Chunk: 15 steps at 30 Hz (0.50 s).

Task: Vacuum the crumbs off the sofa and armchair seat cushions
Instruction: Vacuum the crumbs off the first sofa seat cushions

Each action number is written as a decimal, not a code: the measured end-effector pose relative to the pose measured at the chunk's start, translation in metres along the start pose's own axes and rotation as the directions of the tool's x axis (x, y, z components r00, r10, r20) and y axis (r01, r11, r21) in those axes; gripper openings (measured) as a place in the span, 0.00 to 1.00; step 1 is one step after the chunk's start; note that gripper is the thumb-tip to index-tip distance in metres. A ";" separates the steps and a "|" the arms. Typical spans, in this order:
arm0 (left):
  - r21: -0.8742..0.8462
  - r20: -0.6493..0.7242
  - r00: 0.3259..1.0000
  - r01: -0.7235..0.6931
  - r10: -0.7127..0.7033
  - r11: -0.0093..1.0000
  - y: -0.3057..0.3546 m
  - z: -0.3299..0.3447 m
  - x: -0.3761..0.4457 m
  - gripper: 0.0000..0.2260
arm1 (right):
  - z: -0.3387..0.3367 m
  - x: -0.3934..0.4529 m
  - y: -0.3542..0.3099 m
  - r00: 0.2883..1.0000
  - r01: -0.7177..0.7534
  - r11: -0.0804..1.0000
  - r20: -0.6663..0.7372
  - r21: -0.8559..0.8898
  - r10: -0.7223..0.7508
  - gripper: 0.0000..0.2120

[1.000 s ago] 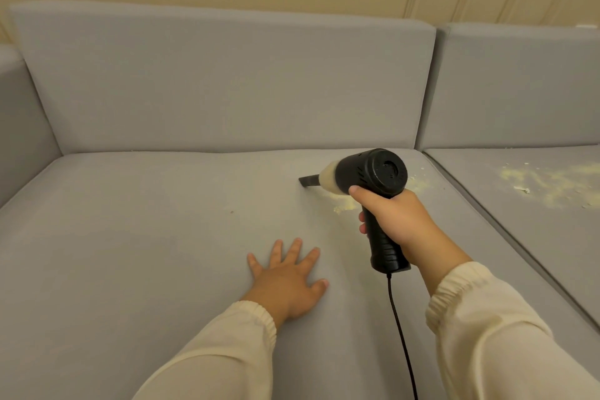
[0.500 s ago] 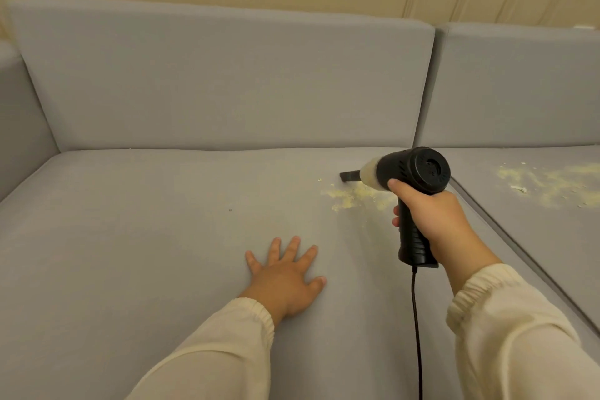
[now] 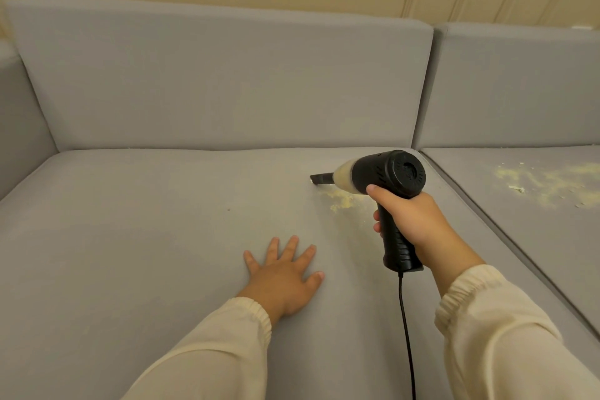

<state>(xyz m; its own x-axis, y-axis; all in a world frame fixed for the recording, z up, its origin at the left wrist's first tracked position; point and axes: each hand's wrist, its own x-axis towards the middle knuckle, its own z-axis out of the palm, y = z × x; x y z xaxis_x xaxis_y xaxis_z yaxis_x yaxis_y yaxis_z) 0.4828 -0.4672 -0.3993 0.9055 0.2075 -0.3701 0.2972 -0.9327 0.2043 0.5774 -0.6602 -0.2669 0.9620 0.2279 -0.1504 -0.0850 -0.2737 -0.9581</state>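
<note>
Right hand [image 3: 410,221] grips vacuum [image 3: 386,177] by its handle, nozzle low at crumbs [image 3: 341,200] on the sofa cushion [image 3: 130,237]. Left hand [image 3: 282,273], fingers spread flat at 7 o'clock of the crumbs, probably braces the lean. More crumbs lie at 3 o'clock.

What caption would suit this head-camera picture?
Right hand vacuums crumbs with a handheld vacuum; left hand rests flat on the seat cushion.

I see a black handheld vacuum [image 3: 386,177], nozzle down on the grey seat cushion [image 3: 136,237]; pale crumbs [image 3: 341,200] lie just beside the nozzle, more crumbs [image 3: 545,182] on the next cushion [image 3: 535,227].
</note>
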 end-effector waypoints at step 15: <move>0.008 0.012 1.000 0.003 -0.003 1.000 -0.002 0.000 0.001 0.29 | -0.003 -0.007 0.003 0.998 0.059 0.994 0.034 -0.096 -0.056 0.10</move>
<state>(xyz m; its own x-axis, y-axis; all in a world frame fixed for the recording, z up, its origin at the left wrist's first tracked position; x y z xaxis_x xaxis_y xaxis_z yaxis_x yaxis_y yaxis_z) 0.4829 -0.4657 -0.3998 0.9008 0.2068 -0.3819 0.2977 -0.9343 0.1963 0.5712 -0.6652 -0.2684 0.9560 0.2740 -0.1047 -0.0028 -0.3483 -0.9374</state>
